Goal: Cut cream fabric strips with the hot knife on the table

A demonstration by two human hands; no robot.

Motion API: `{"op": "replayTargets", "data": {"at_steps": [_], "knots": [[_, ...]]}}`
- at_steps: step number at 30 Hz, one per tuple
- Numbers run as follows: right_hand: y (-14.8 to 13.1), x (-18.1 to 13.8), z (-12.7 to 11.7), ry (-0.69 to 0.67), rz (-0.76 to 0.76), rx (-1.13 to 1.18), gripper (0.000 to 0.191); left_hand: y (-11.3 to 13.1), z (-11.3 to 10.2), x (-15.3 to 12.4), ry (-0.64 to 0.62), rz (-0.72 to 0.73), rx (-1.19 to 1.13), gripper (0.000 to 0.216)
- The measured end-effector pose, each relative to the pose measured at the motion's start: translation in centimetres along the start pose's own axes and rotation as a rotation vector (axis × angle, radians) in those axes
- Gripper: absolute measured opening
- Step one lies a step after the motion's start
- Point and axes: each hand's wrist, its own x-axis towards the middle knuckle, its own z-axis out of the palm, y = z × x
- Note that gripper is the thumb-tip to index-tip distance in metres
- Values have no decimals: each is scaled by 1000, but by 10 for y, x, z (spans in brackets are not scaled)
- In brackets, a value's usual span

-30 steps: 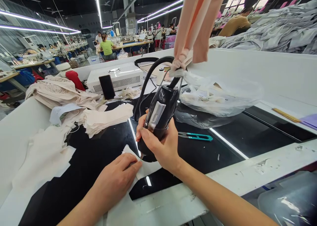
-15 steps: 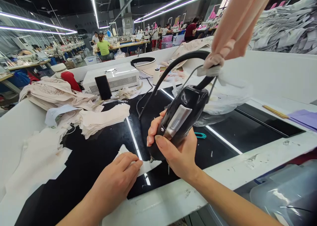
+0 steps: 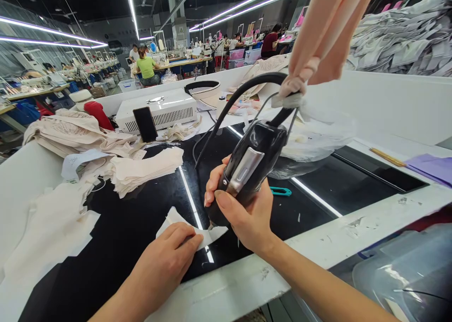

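Note:
My left hand (image 3: 171,253), fingers curled, holds a small white fabric piece (image 3: 214,235) down on the black glossy tabletop (image 3: 123,232). One end of the piece rises behind my fingers. My right hand (image 3: 247,209) grips a black corded handheld tool (image 3: 259,145) with a silver lever on its side. The tool is tilted, and its narrow metal tip (image 3: 211,226) is at the fabric just right of my left fingertips. Whether the tip presses on it I cannot tell. A peach cloth strip (image 3: 318,39) is knotted to the tool's upper end.
Stacked cream fabric pieces (image 3: 148,166) and draped cloth (image 3: 81,133) lie left. Behind are a phone (image 3: 145,124), a white vented box (image 3: 158,110) and a clear plastic bag (image 3: 318,133). Teal thread snips (image 3: 281,191) lie right. White side walls edge the table; people sit at machines beyond.
My right hand and the tool have shifted slightly left, with the tip closer to my left fingers. More of the fabric's raised end shows behind my left hand.

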Motion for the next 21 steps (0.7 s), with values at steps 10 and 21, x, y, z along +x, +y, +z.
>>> {"op": "replayTargets", "data": {"at_steps": [10, 21], "knots": [[5, 1, 6, 32, 24, -77, 32, 1, 1, 0, -2, -16, -11, 26], [8, 3, 14, 45, 70, -68, 33, 0, 0, -1, 15, -36, -8, 31]]}}
